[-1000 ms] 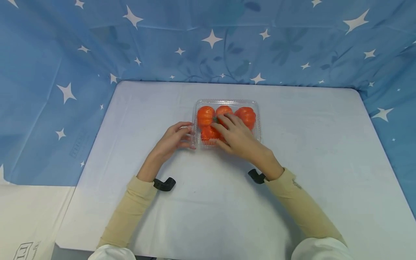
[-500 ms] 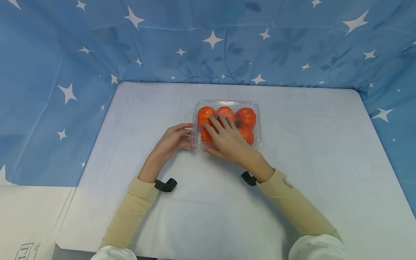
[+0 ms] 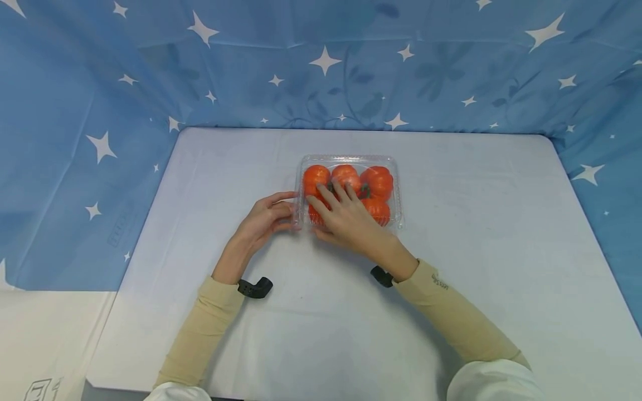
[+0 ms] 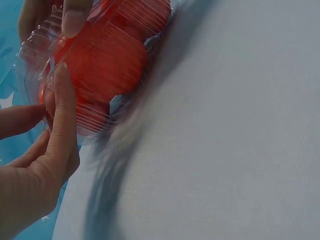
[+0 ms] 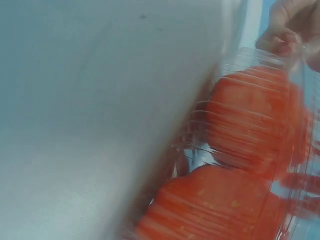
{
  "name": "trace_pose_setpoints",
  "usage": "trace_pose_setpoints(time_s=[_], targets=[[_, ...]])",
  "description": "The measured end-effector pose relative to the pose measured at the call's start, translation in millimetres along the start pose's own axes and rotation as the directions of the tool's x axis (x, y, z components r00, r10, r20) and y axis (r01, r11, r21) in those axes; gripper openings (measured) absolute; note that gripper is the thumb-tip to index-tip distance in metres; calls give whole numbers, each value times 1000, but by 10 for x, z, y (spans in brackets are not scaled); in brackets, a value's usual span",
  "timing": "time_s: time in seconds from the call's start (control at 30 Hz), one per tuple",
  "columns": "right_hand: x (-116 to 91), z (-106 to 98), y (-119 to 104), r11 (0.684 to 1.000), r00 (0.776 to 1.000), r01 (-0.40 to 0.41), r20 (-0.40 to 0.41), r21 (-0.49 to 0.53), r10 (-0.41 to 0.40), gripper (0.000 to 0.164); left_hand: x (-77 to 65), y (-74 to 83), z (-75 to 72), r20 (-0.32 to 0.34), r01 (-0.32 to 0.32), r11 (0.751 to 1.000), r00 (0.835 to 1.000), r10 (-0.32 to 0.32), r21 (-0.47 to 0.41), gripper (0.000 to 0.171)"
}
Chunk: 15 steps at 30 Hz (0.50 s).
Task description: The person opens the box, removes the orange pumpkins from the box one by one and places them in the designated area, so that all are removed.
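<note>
A clear plastic box (image 3: 351, 159) sits near the middle of the table with several red-orange ribbed tomatoes (image 3: 377, 182) inside, some with green stems. At its left rim, my left hand (image 3: 261, 224) pinches the edge, the thumb along the near corner (image 4: 62, 100) and fingers behind. Over the front of the box, my right hand (image 3: 351, 221) lies with fingers spread and fairly straight above the tomatoes, its thumb by the near left side. It hides part of the front row. Whether a lid lies under those fingers, I cannot tell.
The white-covered table (image 3: 481, 239) extends around the box. A blue curtain (image 3: 225, 67) with white stars stands along the back and both sides. A black wrist-camera mount (image 3: 255, 288) juts from the left sleeve cuff.
My right hand has shifted left and slightly toward me across the box, uncovering tomatoes at the right. My left hand stays at the left rim, and the box has barely moved.
</note>
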State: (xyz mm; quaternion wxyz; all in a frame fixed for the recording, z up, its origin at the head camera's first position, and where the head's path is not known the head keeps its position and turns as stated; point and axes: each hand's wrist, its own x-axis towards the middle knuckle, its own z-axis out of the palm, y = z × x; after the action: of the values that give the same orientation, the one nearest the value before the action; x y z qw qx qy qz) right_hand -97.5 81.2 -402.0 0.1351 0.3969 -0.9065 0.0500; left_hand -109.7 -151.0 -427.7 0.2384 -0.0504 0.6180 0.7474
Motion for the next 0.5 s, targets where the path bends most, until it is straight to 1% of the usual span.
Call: trace_pose_setpoints(time_s=[0.13, 0.27, 0.37, 0.5], targets=[[5, 14, -34, 998, 1000, 15, -25, -53, -16, 62, 14, -35, -15, 26, 11, 1000, 1000, -10, -14, 54], [10, 16, -54, 997, 1000, 16, -24, -79, -18, 62, 31, -66, -17, 21, 36, 998, 999, -35, -51, 57], [4, 16, -49, 997, 1000, 7, -29, -72, -10, 62, 30, -61, -3, -6, 39, 997, 999, -39, -66, 57], [-43, 7, 0, 1000, 999, -8, -41, -7, 8, 62, 26, -43, 18, -23, 41, 996, 999, -43, -78, 57]])
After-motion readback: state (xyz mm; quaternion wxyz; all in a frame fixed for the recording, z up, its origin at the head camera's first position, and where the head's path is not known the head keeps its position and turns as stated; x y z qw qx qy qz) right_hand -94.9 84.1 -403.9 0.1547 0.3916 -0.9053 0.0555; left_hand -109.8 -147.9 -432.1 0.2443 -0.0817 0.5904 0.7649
